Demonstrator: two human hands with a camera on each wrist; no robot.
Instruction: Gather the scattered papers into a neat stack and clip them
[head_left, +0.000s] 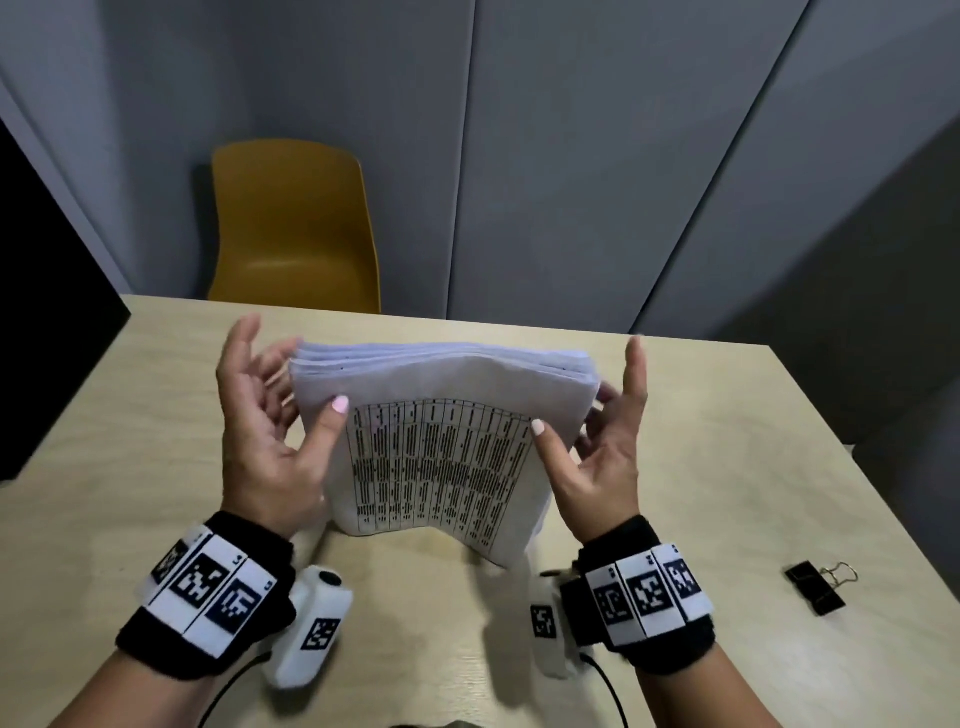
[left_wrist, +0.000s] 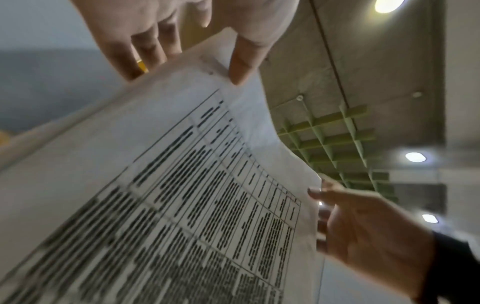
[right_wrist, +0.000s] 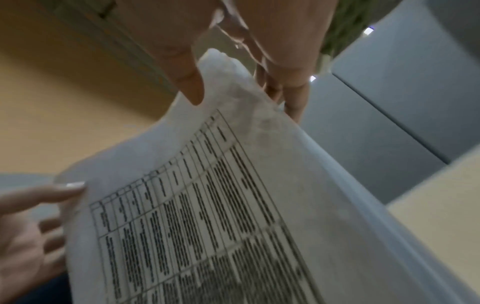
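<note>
The pale wooden tabletop (head_left: 675, 467) runs across the scene, with a mustard-yellow chair (head_left: 291, 223) pushed in at its far edge against a grey panelled wall (head_left: 571, 156). Near the middle of the tabletop a stack of papers (head_left: 441, 441) stands on its lower edge, the front sheet printed with a table of dark lines and bowing a little toward the camera; the top edges of the sheets sit slightly fanned rather than flush. The left hand (head_left: 260, 415) flanks the stack's left side, its thumb pressed on the front sheet and its fingers (left_wrist: 145, 47) reaching behind the stack, so the papers sit pinched between them. The right hand (head_left: 602, 447) holds the right side the same way, thumb on the front and fingers (right_wrist: 293, 88) behind, index finger pointing up clear of the paper. Both wrists wear black bands with square black-and-white markers. A black binder clip (head_left: 815, 587) lies on the tabletop well to the right of the stack, touched by neither hand.
</note>
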